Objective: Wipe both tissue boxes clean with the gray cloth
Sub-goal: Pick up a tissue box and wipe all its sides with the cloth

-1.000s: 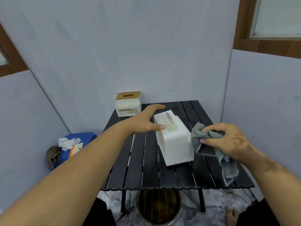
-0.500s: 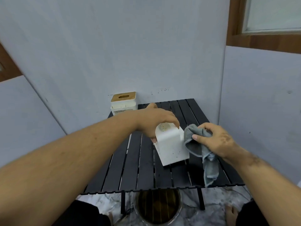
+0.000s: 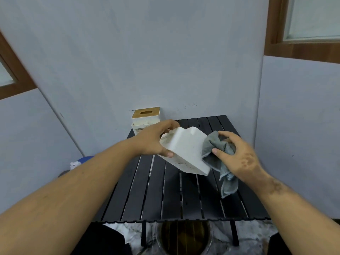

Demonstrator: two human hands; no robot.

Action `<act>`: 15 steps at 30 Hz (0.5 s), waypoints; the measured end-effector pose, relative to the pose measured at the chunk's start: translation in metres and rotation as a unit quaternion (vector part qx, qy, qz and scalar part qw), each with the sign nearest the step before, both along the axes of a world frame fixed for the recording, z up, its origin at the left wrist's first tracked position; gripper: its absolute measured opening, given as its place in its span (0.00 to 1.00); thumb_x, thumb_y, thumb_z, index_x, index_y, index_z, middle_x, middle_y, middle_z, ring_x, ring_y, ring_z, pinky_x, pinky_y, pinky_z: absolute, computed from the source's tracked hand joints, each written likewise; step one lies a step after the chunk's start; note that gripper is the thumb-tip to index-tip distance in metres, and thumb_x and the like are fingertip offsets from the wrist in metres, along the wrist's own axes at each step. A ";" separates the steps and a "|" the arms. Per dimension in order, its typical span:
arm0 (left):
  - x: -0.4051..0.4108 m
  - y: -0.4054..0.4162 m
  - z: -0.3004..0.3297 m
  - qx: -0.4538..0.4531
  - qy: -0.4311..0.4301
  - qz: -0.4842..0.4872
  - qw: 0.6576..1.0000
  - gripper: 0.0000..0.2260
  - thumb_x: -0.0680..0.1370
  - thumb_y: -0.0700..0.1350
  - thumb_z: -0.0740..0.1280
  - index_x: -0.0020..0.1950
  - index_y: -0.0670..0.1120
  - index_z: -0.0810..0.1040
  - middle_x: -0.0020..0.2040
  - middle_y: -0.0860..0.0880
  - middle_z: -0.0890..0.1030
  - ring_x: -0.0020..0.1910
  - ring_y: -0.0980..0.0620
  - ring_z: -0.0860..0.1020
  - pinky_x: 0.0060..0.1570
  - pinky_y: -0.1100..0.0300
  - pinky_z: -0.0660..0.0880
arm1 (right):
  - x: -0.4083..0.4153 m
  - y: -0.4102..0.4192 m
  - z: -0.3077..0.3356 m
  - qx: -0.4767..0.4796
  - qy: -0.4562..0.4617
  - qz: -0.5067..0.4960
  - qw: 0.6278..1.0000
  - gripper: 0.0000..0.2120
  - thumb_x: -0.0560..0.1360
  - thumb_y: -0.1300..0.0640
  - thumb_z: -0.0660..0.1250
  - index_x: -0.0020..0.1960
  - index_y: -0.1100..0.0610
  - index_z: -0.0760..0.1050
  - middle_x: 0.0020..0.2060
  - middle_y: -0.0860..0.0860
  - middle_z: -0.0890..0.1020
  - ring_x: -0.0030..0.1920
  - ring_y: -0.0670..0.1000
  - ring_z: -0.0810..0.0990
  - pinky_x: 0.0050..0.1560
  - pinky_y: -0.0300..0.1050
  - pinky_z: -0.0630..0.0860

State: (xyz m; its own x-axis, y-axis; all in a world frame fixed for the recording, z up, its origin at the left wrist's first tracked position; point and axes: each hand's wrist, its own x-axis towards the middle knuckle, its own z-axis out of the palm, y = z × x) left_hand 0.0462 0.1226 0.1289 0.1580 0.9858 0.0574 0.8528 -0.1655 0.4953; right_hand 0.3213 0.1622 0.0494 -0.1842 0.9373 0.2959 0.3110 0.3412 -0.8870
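Note:
A white tissue box [image 3: 185,150] is lifted off the black slatted table [image 3: 171,197] and tilted, its speckled side facing me. My left hand [image 3: 153,140] grips its left end, thumb at the lower edge and fingers over the top. My right hand [image 3: 237,156] holds the bunched gray cloth [image 3: 219,157] against the box's right end, with a tail of cloth hanging down. A second tissue box [image 3: 146,118], white with a wooden slotted lid, stands at the table's far left corner, behind my left hand.
Gray wall panels close in behind and on both sides of the table. A blue object [image 3: 84,160] with something white on it lies on the floor at the left. Under the table's front edge stands a round metal bin [image 3: 184,236].
My left hand has lifted the white box off the table and tipped it over to the left. My right hand with the cloth has followed to the box's right end.

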 end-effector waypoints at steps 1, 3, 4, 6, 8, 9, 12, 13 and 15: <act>-0.003 -0.003 -0.003 0.005 -0.013 0.009 1.000 0.34 0.64 0.45 0.81 0.65 0.61 0.72 0.64 0.63 0.76 0.68 0.56 0.73 0.65 0.56 0.70 | -0.003 0.000 0.002 0.003 0.007 -0.002 1.000 0.24 0.72 0.56 0.76 0.66 0.49 0.75 0.54 0.45 0.80 0.54 0.44 0.78 0.54 0.31 0.71; -0.007 -0.011 -0.010 0.019 -0.029 0.025 0.999 0.34 0.63 0.47 0.81 0.65 0.61 0.71 0.63 0.63 0.76 0.67 0.57 0.73 0.63 0.56 0.70 | -0.010 0.002 0.004 0.008 0.015 -0.002 1.000 0.25 0.71 0.56 0.77 0.66 0.50 0.75 0.56 0.45 0.80 0.56 0.45 0.78 0.56 0.32 0.70; -0.009 -0.015 -0.013 0.026 -0.033 0.034 0.999 0.34 0.63 0.49 0.81 0.65 0.62 0.71 0.63 0.63 0.76 0.67 0.58 0.73 0.63 0.55 0.71 | -0.013 0.002 0.006 0.011 0.020 0.001 1.000 0.24 0.71 0.56 0.77 0.66 0.50 0.75 0.56 0.45 0.80 0.56 0.45 0.78 0.56 0.31 0.70; -0.012 -0.024 -0.020 0.039 -0.036 0.053 0.997 0.34 0.62 0.53 0.80 0.64 0.65 0.70 0.64 0.64 0.75 0.66 0.57 0.73 0.65 0.51 0.73 | -0.021 0.003 0.007 0.017 0.029 0.003 0.999 0.24 0.71 0.56 0.77 0.65 0.50 0.76 0.56 0.44 0.81 0.57 0.45 0.78 0.57 0.31 0.71; -0.013 -0.033 -0.027 0.055 -0.047 0.067 0.995 0.35 0.62 0.57 0.80 0.65 0.66 0.69 0.64 0.64 0.75 0.66 0.57 0.74 0.66 0.47 0.74 | -0.029 0.001 0.009 0.021 0.032 -0.001 0.999 0.24 0.71 0.56 0.77 0.66 0.50 0.76 0.56 0.44 0.81 0.57 0.44 0.79 0.61 0.35 0.73; -0.013 -0.037 -0.031 0.068 -0.057 0.073 0.993 0.35 0.62 0.58 0.80 0.65 0.67 0.69 0.64 0.65 0.75 0.65 0.57 0.74 0.66 0.46 0.75 | -0.034 0.000 0.010 0.026 0.031 -0.003 0.999 0.24 0.72 0.56 0.76 0.66 0.50 0.76 0.57 0.44 0.81 0.57 0.44 0.79 0.63 0.39 0.74; -0.006 -0.050 -0.041 0.119 -0.098 0.084 0.984 0.34 0.62 0.61 0.80 0.65 0.71 0.70 0.62 0.67 0.76 0.64 0.62 0.74 0.64 0.53 0.75 | -0.056 -0.014 0.012 0.087 0.001 0.011 0.996 0.26 0.72 0.55 0.76 0.68 0.47 0.75 0.57 0.43 0.80 0.58 0.44 0.78 0.64 0.45 0.75; -0.004 -0.053 -0.043 0.138 -0.111 0.087 0.980 0.34 0.61 0.61 0.80 0.65 0.71 0.71 0.61 0.68 0.76 0.63 0.63 0.74 0.62 0.56 0.76 | -0.065 -0.020 0.011 0.122 -0.013 0.026 0.992 0.27 0.72 0.54 0.75 0.69 0.47 0.74 0.56 0.42 0.79 0.57 0.43 0.78 0.63 0.44 0.75; -0.001 -0.055 -0.049 0.168 -0.138 0.099 0.971 0.33 0.60 0.59 0.80 0.64 0.69 0.73 0.60 0.67 0.77 0.60 0.64 0.75 0.58 0.58 0.77 | -0.082 -0.032 0.012 0.177 -0.046 0.066 0.981 0.29 0.72 0.52 0.75 0.72 0.46 0.71 0.53 0.41 0.76 0.53 0.42 0.77 0.57 0.37 0.75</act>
